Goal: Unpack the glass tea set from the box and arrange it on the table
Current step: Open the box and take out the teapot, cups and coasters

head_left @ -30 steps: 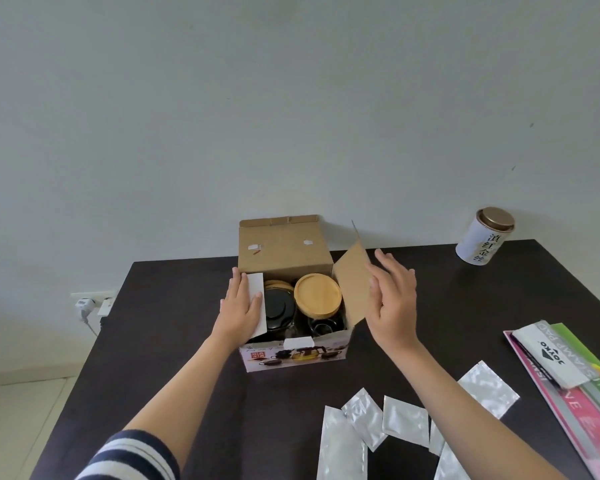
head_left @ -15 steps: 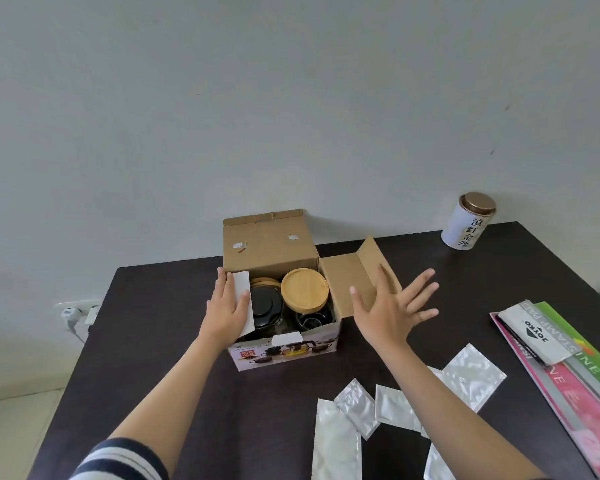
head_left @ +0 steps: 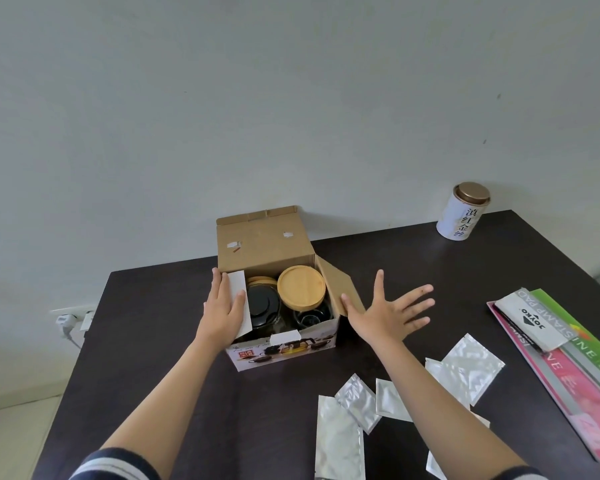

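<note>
An open cardboard box (head_left: 284, 348) stands on the dark table (head_left: 153, 341), its back lid upright. Inside lie a round bamboo lid (head_left: 301, 287), a second bamboo lid (head_left: 261, 281) partly hidden behind it, a black teapot lid (head_left: 262, 304) and dark glassware (head_left: 310, 316). My left hand (head_left: 222, 304) rests flat on the box's left side flap (head_left: 242, 299), fingers straight. My right hand (head_left: 390, 311) hovers spread wide just right of the folded-down right flap (head_left: 336, 285), holding nothing.
Several silver foil packets (head_left: 357, 400) lie near the table's front. A white tea tin (head_left: 463, 213) with a bronze cap stands at the back right. Coloured booklets and a white pouch (head_left: 568, 344) lie at the right edge. A wall socket (head_left: 71, 318) sits left of the table.
My right hand let the right flap fall outward and moved right, fingers spreading. The left hand stayed on the left flap. The camera view shifted slightly.
</note>
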Available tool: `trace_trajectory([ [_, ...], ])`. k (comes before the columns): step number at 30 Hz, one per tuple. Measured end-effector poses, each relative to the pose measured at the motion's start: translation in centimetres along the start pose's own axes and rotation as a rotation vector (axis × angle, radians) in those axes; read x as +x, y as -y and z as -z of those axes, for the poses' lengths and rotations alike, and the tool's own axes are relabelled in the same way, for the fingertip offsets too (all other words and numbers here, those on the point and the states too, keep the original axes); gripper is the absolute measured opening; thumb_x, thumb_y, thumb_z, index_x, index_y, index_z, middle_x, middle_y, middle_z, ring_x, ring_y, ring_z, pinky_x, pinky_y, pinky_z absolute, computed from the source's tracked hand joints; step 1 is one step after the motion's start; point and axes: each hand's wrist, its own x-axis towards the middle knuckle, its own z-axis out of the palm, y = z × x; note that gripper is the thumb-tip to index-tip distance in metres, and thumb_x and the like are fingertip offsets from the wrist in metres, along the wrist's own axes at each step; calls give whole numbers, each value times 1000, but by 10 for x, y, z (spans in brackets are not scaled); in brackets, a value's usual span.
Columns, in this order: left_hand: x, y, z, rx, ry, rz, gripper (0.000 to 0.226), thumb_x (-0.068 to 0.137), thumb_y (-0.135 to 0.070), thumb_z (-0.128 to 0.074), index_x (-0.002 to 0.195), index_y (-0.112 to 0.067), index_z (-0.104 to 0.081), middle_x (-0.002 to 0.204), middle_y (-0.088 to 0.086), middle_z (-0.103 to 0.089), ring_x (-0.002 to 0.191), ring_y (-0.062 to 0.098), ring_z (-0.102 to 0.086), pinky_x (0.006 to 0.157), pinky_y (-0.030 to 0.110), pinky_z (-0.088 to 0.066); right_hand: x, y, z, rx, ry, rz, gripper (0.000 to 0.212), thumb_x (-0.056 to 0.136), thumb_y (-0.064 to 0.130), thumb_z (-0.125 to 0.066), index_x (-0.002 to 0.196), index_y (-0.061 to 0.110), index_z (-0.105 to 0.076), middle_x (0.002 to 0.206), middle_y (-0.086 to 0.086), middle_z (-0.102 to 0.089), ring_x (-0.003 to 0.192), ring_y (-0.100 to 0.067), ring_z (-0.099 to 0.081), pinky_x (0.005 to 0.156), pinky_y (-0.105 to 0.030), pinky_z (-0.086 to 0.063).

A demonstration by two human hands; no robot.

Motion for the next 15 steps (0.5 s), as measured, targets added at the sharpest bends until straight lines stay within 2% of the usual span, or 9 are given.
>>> trace_trajectory([
  [2, 0, 0, 0, -8, -6, -1, 63, 102, -42, -24, 153, -15, 1, 160, -7, 14, 148, 19, -2, 119, 48, -7, 0, 3, -1, 31, 46, 78, 84, 86, 74, -34, 150, 39, 7, 145, -22, 43, 131, -42, 41, 110, -63, 11],
  [6, 1, 1, -1, -30, -7, -4, 63, 102, -43, -24, 153, -15, 1, 160, -8, 14, 148, 18, -2, 120, 48, -7, -7, 17, -5, 195, 127, 265, 73, 96, 57, -33, 154, 22, -5, 161, -14, 8, 147, -32, 10, 117, -57, -6],
  [10, -1, 2, 0, -42, -13, -16, 63, 102, -43, -25, 153, -16, 1, 160, -8, 14, 148, 16, 0, 119, 49, -8, -16, 38, -12, 374, 240, 357, 66, 99, 51, -30, 153, 17, -13, 159, -6, -20, 147, -24, -17, 117, -52, -21],
  [13, 0, 2, 0, -29, -14, -29, 66, 100, -46, -28, 153, -20, 2, 160, -9, 14, 148, 16, 0, 119, 51, -10, -21, 46, -15, 432, 250, 369, 58, 102, 45, -28, 152, 18, -17, 154, -5, -32, 142, -24, -30, 113, -47, -32],
  [15, 2, 2, 0, -8, -16, -42, 70, 98, -50, -32, 153, -23, 1, 160, -8, 13, 148, 18, -3, 118, 53, -13, -23, 45, -17, 489, 236, 349, 52, 104, 37, -27, 152, 19, -19, 152, -4, -35, 140, -22, -34, 112, -38, -34],
])
